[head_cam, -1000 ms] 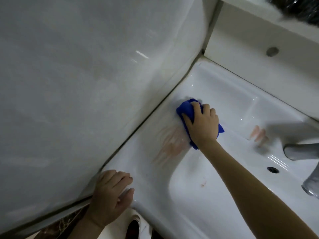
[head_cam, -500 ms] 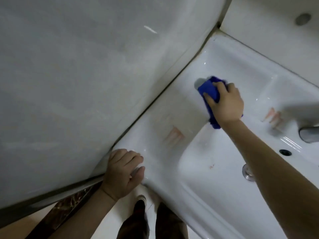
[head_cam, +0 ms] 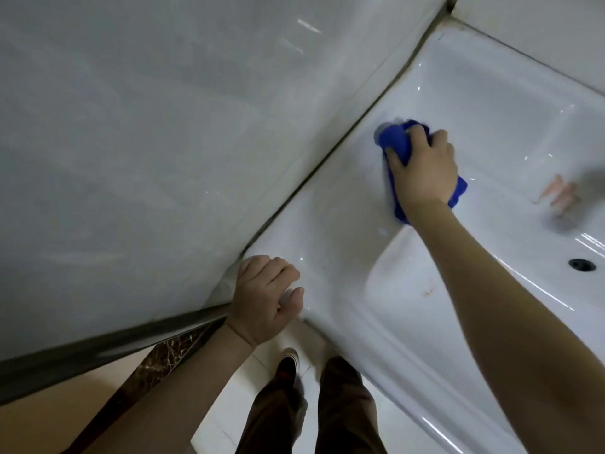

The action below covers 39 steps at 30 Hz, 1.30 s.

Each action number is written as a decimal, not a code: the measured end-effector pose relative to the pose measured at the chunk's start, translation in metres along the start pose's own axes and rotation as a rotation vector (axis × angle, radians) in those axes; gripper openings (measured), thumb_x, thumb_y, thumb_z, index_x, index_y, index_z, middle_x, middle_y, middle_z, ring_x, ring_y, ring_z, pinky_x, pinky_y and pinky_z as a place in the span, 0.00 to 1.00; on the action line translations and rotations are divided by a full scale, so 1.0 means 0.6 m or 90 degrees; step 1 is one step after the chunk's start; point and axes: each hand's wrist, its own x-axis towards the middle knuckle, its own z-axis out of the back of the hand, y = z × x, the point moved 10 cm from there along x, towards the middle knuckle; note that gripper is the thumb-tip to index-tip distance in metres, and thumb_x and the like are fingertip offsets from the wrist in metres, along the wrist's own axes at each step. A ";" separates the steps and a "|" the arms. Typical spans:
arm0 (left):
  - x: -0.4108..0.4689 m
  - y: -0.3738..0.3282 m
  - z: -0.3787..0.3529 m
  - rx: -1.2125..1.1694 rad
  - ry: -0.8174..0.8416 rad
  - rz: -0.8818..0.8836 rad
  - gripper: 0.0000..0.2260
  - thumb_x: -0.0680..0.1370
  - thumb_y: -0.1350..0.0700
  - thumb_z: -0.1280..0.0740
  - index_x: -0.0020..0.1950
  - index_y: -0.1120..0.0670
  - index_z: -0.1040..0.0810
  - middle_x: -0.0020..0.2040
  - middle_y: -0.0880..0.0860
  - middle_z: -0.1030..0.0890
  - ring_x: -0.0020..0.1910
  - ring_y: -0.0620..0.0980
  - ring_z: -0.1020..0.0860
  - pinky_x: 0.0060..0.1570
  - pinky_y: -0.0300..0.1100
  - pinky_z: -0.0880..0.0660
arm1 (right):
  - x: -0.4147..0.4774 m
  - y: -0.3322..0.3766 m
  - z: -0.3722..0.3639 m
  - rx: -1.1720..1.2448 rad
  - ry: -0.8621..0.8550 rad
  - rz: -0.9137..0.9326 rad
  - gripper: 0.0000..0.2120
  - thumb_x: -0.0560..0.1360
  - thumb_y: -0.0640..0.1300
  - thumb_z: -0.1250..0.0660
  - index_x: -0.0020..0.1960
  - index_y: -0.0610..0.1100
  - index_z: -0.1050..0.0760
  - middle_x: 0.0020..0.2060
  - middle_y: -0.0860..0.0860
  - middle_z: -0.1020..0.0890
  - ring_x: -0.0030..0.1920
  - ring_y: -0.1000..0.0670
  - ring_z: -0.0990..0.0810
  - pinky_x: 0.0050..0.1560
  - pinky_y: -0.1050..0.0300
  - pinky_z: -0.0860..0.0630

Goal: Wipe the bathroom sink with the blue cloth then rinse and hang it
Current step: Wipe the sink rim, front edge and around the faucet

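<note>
The white bathroom sink [head_cam: 343,244] fills the right half of the head view, its basin dropping away below my right arm. My right hand [head_cam: 424,170] presses the bunched blue cloth [head_cam: 396,142] flat onto the sink's left ledge, close to the wall seam. Most of the cloth is hidden under my palm. My left hand [head_cam: 266,298] rests on the sink's front left corner, fingers curled with nothing visible in them. A small reddish spot [head_cam: 428,292] marks the basin wall. Pink streaks [head_cam: 559,193] show on the ledge at far right.
A grey glossy wall [head_cam: 147,158] runs along the sink's left side. The overflow hole [head_cam: 582,264] sits at the right edge. Below the sink I see my trouser legs [head_cam: 327,411], a dark shoe [head_cam: 287,365] and pale floor tiles.
My right hand slid the cloth along the left ledge toward the back wall. The pink smear on the ledge near the front corner has gone. The view tilted down.
</note>
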 end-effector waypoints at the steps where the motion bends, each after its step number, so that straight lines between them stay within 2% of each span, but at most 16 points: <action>1: 0.000 0.001 -0.001 -0.005 0.008 0.003 0.13 0.75 0.51 0.41 0.42 0.57 0.19 0.39 0.52 0.20 0.38 0.54 0.26 0.45 0.46 0.34 | -0.015 0.018 0.000 0.005 -0.002 -0.020 0.21 0.77 0.56 0.38 0.63 0.43 0.29 0.56 0.39 0.27 0.53 0.36 0.26 0.44 0.46 0.29; 4: 0.000 0.001 0.002 -0.042 0.038 0.017 0.13 0.76 0.51 0.40 0.44 0.56 0.19 0.41 0.52 0.19 0.40 0.53 0.25 0.48 0.42 0.35 | -0.163 0.105 -0.019 0.041 0.064 0.152 0.20 0.75 0.52 0.31 0.62 0.43 0.27 0.53 0.40 0.24 0.47 0.39 0.25 0.41 0.48 0.26; 7: -0.010 0.004 0.007 -0.110 0.084 -0.026 0.12 0.77 0.50 0.37 0.49 0.57 0.20 0.46 0.53 0.19 0.48 0.49 0.25 0.57 0.38 0.34 | -0.247 0.111 -0.029 0.023 0.144 0.326 0.22 0.71 0.50 0.26 0.61 0.43 0.25 0.52 0.41 0.23 0.45 0.40 0.23 0.39 0.48 0.24; 8: -0.014 0.009 0.011 -0.126 0.092 -0.046 0.12 0.77 0.50 0.36 0.50 0.58 0.20 0.48 0.53 0.19 0.50 0.49 0.24 0.62 0.39 0.33 | -0.215 0.098 -0.027 0.019 0.131 0.304 0.22 0.72 0.51 0.27 0.62 0.43 0.25 0.52 0.41 0.23 0.46 0.39 0.23 0.39 0.49 0.25; 10: -0.018 0.020 0.014 -0.145 0.103 -0.079 0.12 0.77 0.50 0.33 0.51 0.59 0.18 0.51 0.53 0.18 0.54 0.49 0.22 0.66 0.44 0.31 | -0.125 0.056 -0.008 0.000 0.039 0.116 0.21 0.76 0.55 0.33 0.63 0.45 0.26 0.53 0.41 0.25 0.48 0.39 0.25 0.39 0.52 0.29; 12: -0.022 0.026 0.015 -0.148 0.104 -0.099 0.12 0.77 0.51 0.31 0.53 0.58 0.18 0.53 0.53 0.17 0.55 0.50 0.21 0.67 0.47 0.30 | -0.102 0.050 -0.007 -0.005 0.016 -0.017 0.21 0.78 0.57 0.38 0.65 0.46 0.29 0.55 0.43 0.26 0.51 0.40 0.26 0.39 0.53 0.32; 13: -0.024 0.026 0.016 -0.147 0.103 -0.107 0.12 0.77 0.51 0.31 0.54 0.59 0.18 0.54 0.54 0.17 0.56 0.51 0.21 0.66 0.48 0.30 | -0.129 0.072 -0.011 0.010 0.018 -0.015 0.21 0.78 0.58 0.39 0.66 0.47 0.29 0.55 0.44 0.26 0.51 0.41 0.26 0.38 0.53 0.32; 16: -0.025 0.026 0.020 -0.156 0.094 -0.106 0.13 0.76 0.51 0.32 0.54 0.59 0.19 0.52 0.54 0.18 0.54 0.51 0.23 0.67 0.44 0.32 | -0.286 0.149 -0.026 0.065 0.129 0.177 0.21 0.75 0.58 0.34 0.64 0.50 0.27 0.53 0.47 0.25 0.49 0.43 0.24 0.39 0.55 0.32; 18: -0.023 0.026 0.020 -0.178 0.091 -0.091 0.12 0.76 0.51 0.32 0.53 0.58 0.19 0.51 0.54 0.18 0.53 0.50 0.23 0.67 0.43 0.33 | -0.346 0.108 -0.014 0.119 0.215 0.181 0.21 0.74 0.58 0.32 0.64 0.52 0.26 0.53 0.50 0.25 0.51 0.46 0.24 0.43 0.54 0.27; 22: -0.025 0.022 0.018 -0.197 0.070 -0.091 0.11 0.75 0.51 0.34 0.50 0.57 0.20 0.48 0.52 0.18 0.51 0.49 0.24 0.66 0.42 0.34 | -0.286 0.007 0.007 0.069 0.113 0.028 0.22 0.75 0.58 0.33 0.65 0.50 0.27 0.53 0.48 0.26 0.52 0.43 0.25 0.48 0.53 0.27; 25: -0.024 0.022 0.014 -0.200 0.066 -0.116 0.11 0.76 0.51 0.34 0.50 0.57 0.20 0.47 0.52 0.18 0.51 0.50 0.23 0.65 0.43 0.33 | -0.220 0.081 -0.011 0.046 0.035 -0.005 0.21 0.76 0.58 0.34 0.65 0.49 0.27 0.53 0.46 0.25 0.51 0.43 0.25 0.46 0.50 0.25; 28: -0.023 0.025 0.013 -0.213 0.062 -0.118 0.11 0.76 0.50 0.34 0.49 0.57 0.20 0.47 0.52 0.18 0.51 0.50 0.24 0.65 0.41 0.35 | -0.251 0.151 -0.025 0.076 0.101 0.115 0.22 0.75 0.59 0.34 0.65 0.50 0.27 0.53 0.48 0.25 0.50 0.46 0.25 0.45 0.51 0.26; 32: -0.029 0.025 0.012 -0.223 0.063 -0.112 0.14 0.78 0.47 0.37 0.49 0.56 0.20 0.47 0.52 0.18 0.51 0.50 0.24 0.65 0.38 0.36 | -0.305 0.132 -0.021 0.087 0.149 0.238 0.23 0.74 0.60 0.35 0.63 0.49 0.24 0.51 0.46 0.24 0.46 0.46 0.26 0.44 0.56 0.29; 34: -0.031 0.022 0.008 -0.230 0.064 -0.121 0.14 0.79 0.47 0.39 0.50 0.55 0.20 0.47 0.51 0.18 0.51 0.50 0.24 0.66 0.36 0.38 | -0.218 0.093 -0.013 0.057 0.039 0.170 0.23 0.74 0.60 0.36 0.63 0.48 0.23 0.52 0.44 0.24 0.48 0.42 0.25 0.45 0.51 0.25; 36: -0.031 0.019 0.007 -0.251 0.066 -0.132 0.13 0.80 0.46 0.40 0.50 0.53 0.22 0.47 0.50 0.18 0.51 0.50 0.23 0.66 0.36 0.38 | -0.108 0.038 0.005 0.022 -0.056 0.027 0.21 0.75 0.58 0.34 0.63 0.49 0.23 0.57 0.44 0.26 0.53 0.41 0.26 0.52 0.47 0.25; 39: -0.026 0.025 0.005 -0.242 0.052 -0.136 0.14 0.80 0.46 0.41 0.50 0.53 0.21 0.48 0.50 0.18 0.51 0.49 0.23 0.65 0.37 0.37 | -0.072 0.030 0.010 0.016 -0.080 -0.063 0.20 0.74 0.58 0.33 0.60 0.47 0.22 0.55 0.45 0.25 0.52 0.42 0.27 0.53 0.46 0.27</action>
